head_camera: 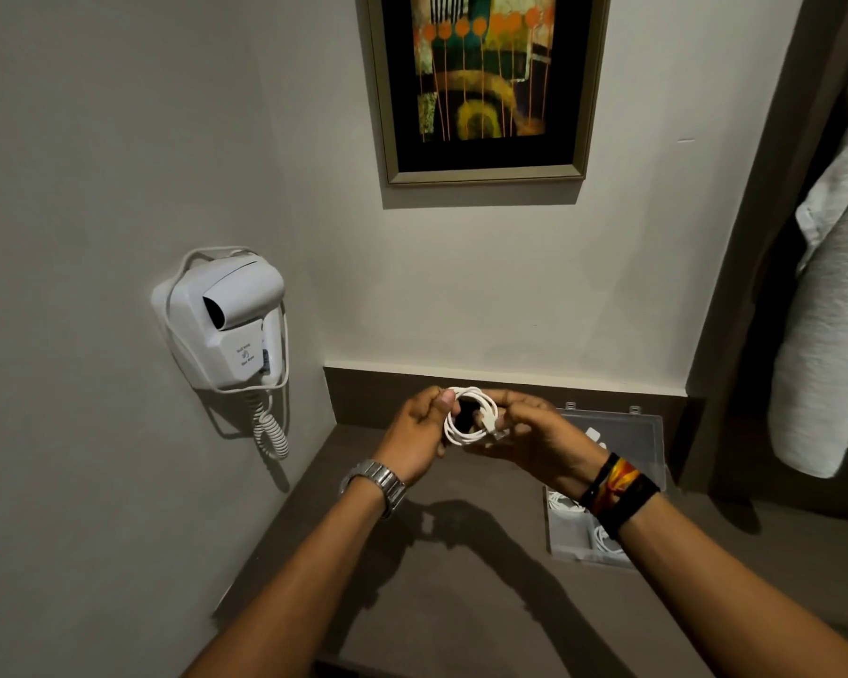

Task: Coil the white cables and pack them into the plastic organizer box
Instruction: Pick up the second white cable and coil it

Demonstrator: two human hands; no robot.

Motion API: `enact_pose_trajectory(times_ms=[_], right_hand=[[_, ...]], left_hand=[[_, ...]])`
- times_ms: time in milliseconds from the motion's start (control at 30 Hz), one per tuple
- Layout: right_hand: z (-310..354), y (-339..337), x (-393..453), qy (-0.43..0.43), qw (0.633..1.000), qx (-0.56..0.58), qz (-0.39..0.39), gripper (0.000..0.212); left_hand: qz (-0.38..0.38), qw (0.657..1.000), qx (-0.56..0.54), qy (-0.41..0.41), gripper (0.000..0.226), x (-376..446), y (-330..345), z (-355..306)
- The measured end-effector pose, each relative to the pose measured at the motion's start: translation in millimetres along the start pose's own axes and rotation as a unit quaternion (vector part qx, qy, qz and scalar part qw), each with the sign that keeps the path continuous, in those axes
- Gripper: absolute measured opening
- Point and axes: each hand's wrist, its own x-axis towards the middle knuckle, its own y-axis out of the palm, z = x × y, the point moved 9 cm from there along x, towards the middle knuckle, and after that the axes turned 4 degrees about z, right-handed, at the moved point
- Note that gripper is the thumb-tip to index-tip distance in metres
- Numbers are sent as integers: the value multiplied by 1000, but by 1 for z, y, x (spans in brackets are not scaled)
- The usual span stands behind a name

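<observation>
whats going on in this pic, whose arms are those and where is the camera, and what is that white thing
There is no machine here: the arms belong to a person wearing a camera on the head, looking forward and down. The left hand and right hand together hold a white cable wound into a small coil above a dark counter. On the counter to the right lies an open clear plastic organizer box with more white cables inside. A hair dryer and a framed picture hang on the walls.
</observation>
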Motion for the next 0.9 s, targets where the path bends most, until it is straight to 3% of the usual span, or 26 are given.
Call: enact_pose_trajectory(times_ms=[233, 400, 733, 900], right_hand=[[5, -2, -2, -30, 998, -45, -36, 41], [13, 2, -4, -71, 991, -90, -66, 22], [17, 1, -4, -32, 994, -100, -24, 36], [10, -13, -3, -44, 985, -115, -117, 25]], left_hand=[[-3, 999, -45, -25, 34, 0, 1, 6], [-5, 1000, -16, -4, 35, -3, 4, -1], [-16, 1000, 2, -9, 35, -6, -9, 2], [-52, 996, 66, 7, 22, -5, -18, -5]])
